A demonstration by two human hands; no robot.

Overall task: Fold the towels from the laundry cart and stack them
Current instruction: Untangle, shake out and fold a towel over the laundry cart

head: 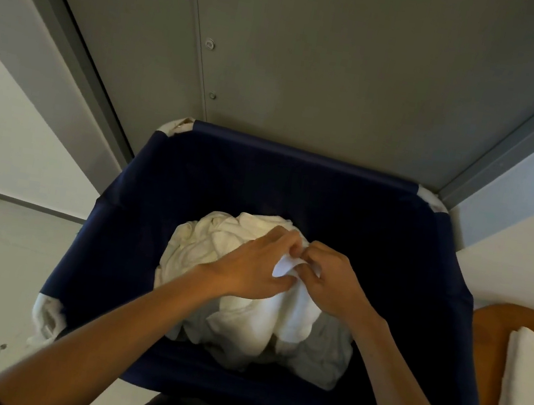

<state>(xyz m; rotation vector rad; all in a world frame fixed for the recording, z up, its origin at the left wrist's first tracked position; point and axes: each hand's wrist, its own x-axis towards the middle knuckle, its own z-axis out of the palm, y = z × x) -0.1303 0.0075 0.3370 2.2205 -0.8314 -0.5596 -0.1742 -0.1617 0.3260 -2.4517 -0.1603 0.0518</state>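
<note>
Both hands are over the cart middle. Left hand and right hand have fingers curled, pinching one bunched edge of a white towel, fingertips nearly meeting. The towel is crumpled and drapes onto the towel pile in the navy laundry cart. One folded towel lies on a wooden table beside the cart's right edge.
</note>
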